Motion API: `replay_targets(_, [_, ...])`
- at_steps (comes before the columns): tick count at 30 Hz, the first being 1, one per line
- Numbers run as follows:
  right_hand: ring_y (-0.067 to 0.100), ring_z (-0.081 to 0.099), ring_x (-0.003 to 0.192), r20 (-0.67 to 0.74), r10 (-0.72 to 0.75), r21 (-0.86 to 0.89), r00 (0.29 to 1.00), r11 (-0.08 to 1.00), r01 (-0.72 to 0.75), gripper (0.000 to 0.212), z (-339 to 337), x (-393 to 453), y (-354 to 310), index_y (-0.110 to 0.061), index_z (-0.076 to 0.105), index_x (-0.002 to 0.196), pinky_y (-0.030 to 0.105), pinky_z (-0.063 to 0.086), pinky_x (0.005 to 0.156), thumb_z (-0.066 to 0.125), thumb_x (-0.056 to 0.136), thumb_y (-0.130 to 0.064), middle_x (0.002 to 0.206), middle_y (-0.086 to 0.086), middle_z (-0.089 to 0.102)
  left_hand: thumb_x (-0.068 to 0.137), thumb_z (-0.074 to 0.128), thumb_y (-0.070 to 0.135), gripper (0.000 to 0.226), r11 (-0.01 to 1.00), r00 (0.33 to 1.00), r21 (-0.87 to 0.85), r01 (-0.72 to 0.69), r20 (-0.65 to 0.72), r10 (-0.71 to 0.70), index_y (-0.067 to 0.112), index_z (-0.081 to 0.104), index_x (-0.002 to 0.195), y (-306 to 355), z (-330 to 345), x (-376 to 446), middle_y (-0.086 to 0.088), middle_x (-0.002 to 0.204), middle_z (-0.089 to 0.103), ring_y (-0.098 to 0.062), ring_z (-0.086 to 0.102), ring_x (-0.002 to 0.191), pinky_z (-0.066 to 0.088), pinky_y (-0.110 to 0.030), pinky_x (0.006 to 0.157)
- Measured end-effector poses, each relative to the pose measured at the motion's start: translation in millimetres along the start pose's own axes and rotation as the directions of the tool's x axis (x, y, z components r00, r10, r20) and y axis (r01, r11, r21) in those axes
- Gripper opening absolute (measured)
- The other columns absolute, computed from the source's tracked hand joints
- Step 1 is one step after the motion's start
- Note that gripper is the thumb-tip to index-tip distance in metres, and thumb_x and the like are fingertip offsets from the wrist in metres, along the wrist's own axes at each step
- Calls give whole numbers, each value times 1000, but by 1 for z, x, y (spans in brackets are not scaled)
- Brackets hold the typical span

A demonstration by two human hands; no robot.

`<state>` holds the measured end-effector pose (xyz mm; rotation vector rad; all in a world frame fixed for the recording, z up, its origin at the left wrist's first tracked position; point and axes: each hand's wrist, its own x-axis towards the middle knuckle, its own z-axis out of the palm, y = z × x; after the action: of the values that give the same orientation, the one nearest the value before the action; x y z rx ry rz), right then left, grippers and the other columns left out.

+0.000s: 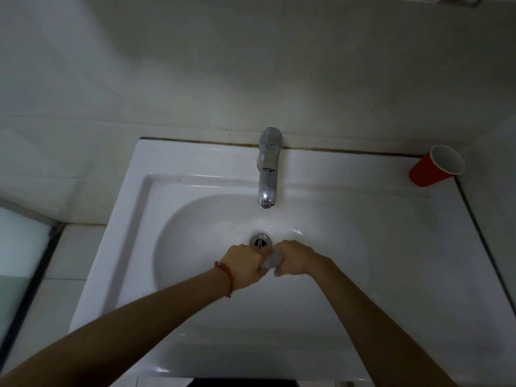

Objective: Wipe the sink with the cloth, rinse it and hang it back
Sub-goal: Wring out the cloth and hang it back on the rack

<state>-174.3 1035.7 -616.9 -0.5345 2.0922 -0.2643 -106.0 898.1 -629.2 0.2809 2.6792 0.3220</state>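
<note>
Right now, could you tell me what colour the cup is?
The cup is red outside, white inside; the head view shows it.

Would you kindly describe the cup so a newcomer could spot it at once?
Start at the white sink and its chrome tap. Follow the back ledge to the far right corner, where the cup sits by the wall. It is the only red thing there, with a white inside.

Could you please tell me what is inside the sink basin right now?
In the sink, both hands grip a twisted grey cloth between them: left hand, right hand. The metal drain shows just behind. Most of the cloth is hidden in the fists.
</note>
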Motion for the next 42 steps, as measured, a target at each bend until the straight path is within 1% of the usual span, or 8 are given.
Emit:
replay_targets(3, [27, 45, 124, -479, -188, -134, 857, 981, 141, 71, 11, -5, 5, -24, 36, 138, 39, 40, 100, 70, 76, -33, 135, 8, 51, 83, 61, 33, 24, 774, 967, -589, 232, 54, -249, 11, 64, 91, -3, -9, -4, -13, 78, 69, -15, 64, 63, 48, -26, 62])
replay_targets(7, [24, 34, 129, -695, -472, -512, 543, 854, 87, 80, 39, -11, 19, -19, 40, 130, 49, 38, 104, 75, 64, -46, 137, 10, 50, 81, 63, 34, 27, -161, 858, -848, 506, 514, -8, 9, 57, 72, -11, -20, -13, -1, 44, 55, -8, 46, 33, 38, -14, 36])
replay_targets(12, [25, 59, 90, -725, -687, -657, 48, 710, 254, 13, 33, -16, 16, -12, 50, 81, 39, 39, 99, 61, 77, -17, 89, 9, 58, 65, 69, 57, 43, -141, 595, -709, 691, 446, 669, 21, 68, 89, -11, -12, -26, 8, 52, 55, -2, 48, 40, 39, -10, 33])
replay_targets(15, [22, 61, 65, -537, -843, -811, -9, 513, 282, 9, 9, -30, 8, -10, 53, 75, 28, 48, 65, 60, 80, -6, 71, 7, 66, 62, 70, 59, 51, -18, 585, -767, 641, 474, 658, 20, 64, 94, -12, -25, -29, 8, 54, 55, -2, 48, 40, 38, -10, 34])
replay_targets(20, [15, 45, 39, -462, -878, -870, 127, 476, 126, 13, -7, -33, 5, -12, 49, 65, 23, 30, 42, 48, 73, -3, 48, 1, 51, 73, 73, 16, 27, 436, 822, -842, 318, 474, 314, 12, 49, 60, 1, -54, -28, 10, 42, 51, -5, 46, 35, 39, -14, 39])
replay_targets(24, [11, 42, 24, -401, -593, -775, 698, 626, 87, 19, 6, -20, -5, -19, 52, 39, 11, 23, 33, 68, 29, -21, 33, -2, 48, 80, 62, 21, 24, 903, 972, -412, 124, 234, -27, 18, 48, 60, 5, -32, -13, 0, 62, 53, -17, 56, 65, 39, -23, 60])
replay_targets(30, [36, 64, 86, -267, -221, -418, 938, 904, 94, 17, 18, -1, -8, 0, 64, 85, 28, 35, 64, 54, 77, -11, 94, 20, 69, 86, 46, 22, 27, 998, 975, -44, 33, 222, -23, 9, 60, 105, -5, -11, 7, -17, 106, 65, -32, 61, 96, 45, -32, 78])
replay_targets(42, [30, 59, 85, -98, -36, 169, 995, 984, 52, 20, 15, 1, -1, 4, 64, 92, 28, 39, 70, 63, 75, -5, 87, 18, 63, 91, 44, 21, 32, 918, 948, 298, -263, 254, 189, 8, 48, 119, 0, -29, 25, -14, 113, 62, -31, 59, 101, 42, -33, 76])
